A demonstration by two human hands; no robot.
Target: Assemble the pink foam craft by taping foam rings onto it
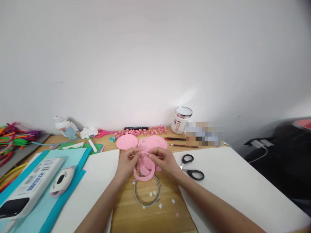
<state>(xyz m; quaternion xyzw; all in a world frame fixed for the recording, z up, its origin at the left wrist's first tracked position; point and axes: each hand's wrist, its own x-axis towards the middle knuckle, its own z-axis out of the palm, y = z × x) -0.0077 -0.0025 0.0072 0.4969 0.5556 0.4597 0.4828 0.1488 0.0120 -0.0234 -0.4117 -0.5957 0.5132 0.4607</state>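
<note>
Two bare hands, the left hand point(129, 158) and the right hand point(165, 158), meet just beyond a grey ring point(147, 205) lying on a wooden table point(136, 223). Each hand pinches narrowly, thumb against fingers, on a curling pink paper strip point(143, 178); the fingertips are nearly together, and the exact contact is too small to make out. The strip hangs from the fingers in a rounded loop, its lower bend at the far edge of the ring. Small pale scraps point(160, 205) are scattered inside the ring and to its right.

Beyond the ring, past the hands, lie more cut pink paper point(156, 141) and, a little to the left, flat pink discs point(127, 142). Farther beyond it are many small pink pieces point(160, 130) and a black marker point(136, 128).

To the right of the ring, black-handled scissors point(197, 174) lie on a white sheet point(233, 178), their handles spread. Beyond and right of the ring are a pencil point(185, 145) and a white mug point(178, 124) with a shiny rim.

Well to the left of the ring, a long white box point(43, 176) and a small white device point(62, 182) rest on blue sheets point(69, 160).
</note>
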